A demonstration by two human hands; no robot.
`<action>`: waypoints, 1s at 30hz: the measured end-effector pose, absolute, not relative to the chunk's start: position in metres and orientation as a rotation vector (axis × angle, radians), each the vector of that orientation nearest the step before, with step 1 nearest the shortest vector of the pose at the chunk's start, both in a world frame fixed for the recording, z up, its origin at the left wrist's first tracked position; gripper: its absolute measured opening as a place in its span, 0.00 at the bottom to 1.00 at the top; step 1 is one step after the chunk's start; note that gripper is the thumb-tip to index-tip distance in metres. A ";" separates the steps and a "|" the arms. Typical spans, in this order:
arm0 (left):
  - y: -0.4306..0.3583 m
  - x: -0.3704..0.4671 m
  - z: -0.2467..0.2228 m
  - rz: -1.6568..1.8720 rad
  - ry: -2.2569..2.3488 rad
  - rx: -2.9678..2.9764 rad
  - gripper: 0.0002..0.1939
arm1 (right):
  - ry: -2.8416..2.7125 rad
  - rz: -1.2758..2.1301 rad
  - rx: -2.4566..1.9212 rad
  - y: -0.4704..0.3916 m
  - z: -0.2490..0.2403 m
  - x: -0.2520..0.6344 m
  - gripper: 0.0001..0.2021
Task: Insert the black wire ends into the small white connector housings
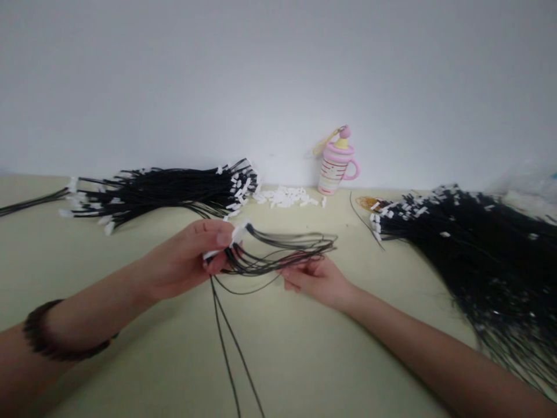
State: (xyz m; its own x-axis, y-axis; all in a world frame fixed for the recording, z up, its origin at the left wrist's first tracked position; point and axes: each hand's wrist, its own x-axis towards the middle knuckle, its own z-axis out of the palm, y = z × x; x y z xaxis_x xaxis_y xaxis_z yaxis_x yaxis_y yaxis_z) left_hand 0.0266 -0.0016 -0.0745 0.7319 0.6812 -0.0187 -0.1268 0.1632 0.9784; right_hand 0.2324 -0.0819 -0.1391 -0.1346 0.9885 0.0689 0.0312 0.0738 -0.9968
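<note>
My left hand (191, 255), with a dark beaded bracelet on its wrist, pinches white connectors (239, 233) that have thin black wires coming out of them. The wires (261, 266) bend to the right in a loose bundle. Under that bundle's right part, my right hand (315, 281) is closed on the wires, its fingertips partly hidden by them. Two long black wires (226, 325) hang from below my left hand toward the bottom edge.
Black cables with white ends (174, 188) lie at the back left. White pieces (287, 197) are scattered beside a pink-and-white cup (333, 168) by the wall. A large black wire pile (483, 249) covers the right side, near a clear plastic bag (533, 183).
</note>
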 end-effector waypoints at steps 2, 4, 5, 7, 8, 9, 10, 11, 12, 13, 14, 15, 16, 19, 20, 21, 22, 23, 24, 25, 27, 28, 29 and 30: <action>-0.002 0.022 -0.074 0.509 0.518 1.410 0.10 | -1.251 1.317 -1.037 -0.081 -0.136 0.236 0.13; -0.003 0.021 -0.072 0.364 0.505 1.576 0.09 | -1.154 1.389 -0.974 -0.080 -0.134 0.242 0.14; -0.005 0.021 -0.071 0.268 0.496 1.673 0.08 | -1.115 1.413 -0.948 -0.079 -0.133 0.244 0.14; -0.010 0.024 -0.068 0.098 0.507 1.857 0.07 | -1.052 1.444 -0.898 -0.075 -0.131 0.249 0.14; -0.013 0.027 -0.067 0.047 0.516 1.926 0.07 | -1.016 1.452 -0.877 -0.074 -0.131 0.251 0.15; -0.017 0.029 -0.067 0.029 0.524 1.985 0.08 | -0.980 1.452 -0.861 -0.072 -0.131 0.252 0.16; -0.019 0.031 -0.068 0.021 0.524 2.033 0.08 | -0.960 1.437 -0.857 -0.070 -0.131 0.253 0.18; -0.021 0.033 -0.071 0.025 0.526 2.071 0.09 | -0.962 1.395 -0.871 -0.070 -0.131 0.253 0.19; -0.022 0.035 -0.075 0.036 0.533 2.100 0.09 | -0.992 1.313 -0.902 -0.070 -0.132 0.253 0.18; -0.023 0.037 -0.080 0.047 0.545 2.119 0.10 | -1.048 1.197 -0.949 -0.071 -0.132 0.253 0.17; -0.022 0.038 -0.085 0.073 0.570 2.126 0.10 | -1.126 1.055 -1.000 -0.072 -0.133 0.253 0.16; -0.021 0.040 -0.091 0.109 0.605 2.120 0.11 | -1.215 0.894 -1.044 -0.075 -0.133 0.252 0.15; -0.019 0.042 -0.097 0.148 0.644 2.104 0.11 | -1.306 0.727 -1.078 -0.079 -0.134 0.250 0.14; -0.015 0.048 -0.112 0.319 0.789 2.012 0.12 | -1.612 0.355 -1.096 -0.091 -0.135 0.242 0.07; -0.015 0.050 -0.115 0.374 0.834 1.988 0.13 | -1.743 0.291 -1.094 -0.095 -0.135 0.238 0.04; -0.014 0.051 -0.116 0.423 0.874 1.973 0.13 | -1.879 0.264 -1.101 -0.098 -0.135 0.233 0.03; -0.014 0.052 -0.117 0.465 0.906 1.966 0.14 | -2.002 0.266 -1.122 -0.101 -0.134 0.227 0.04; -0.015 0.054 -0.117 0.502 0.929 1.959 0.14 | -2.089 0.287 -1.163 -0.103 -0.134 0.222 0.05; -0.015 0.054 -0.116 0.533 0.944 1.947 0.15 | -2.131 0.315 -1.218 -0.105 -0.133 0.216 0.05; -0.015 0.055 -0.115 0.558 0.954 1.929 0.15 | -2.131 0.343 -1.281 -0.106 -0.132 0.211 0.04; -0.016 0.055 -0.114 0.595 0.962 1.879 0.15 | -2.090 0.389 -1.375 -0.107 -0.131 0.202 0.04; -0.015 0.055 -0.114 0.608 0.964 1.851 0.15 | -2.073 0.410 -1.403 -0.107 -0.130 0.200 0.03; -0.015 0.055 -0.114 0.623 0.971 1.823 0.15 | -2.060 0.432 -1.418 -0.107 -0.130 0.199 0.03; -0.014 0.054 -0.115 0.635 0.976 1.797 0.16 | -2.049 0.457 -1.429 -0.107 -0.130 0.198 0.02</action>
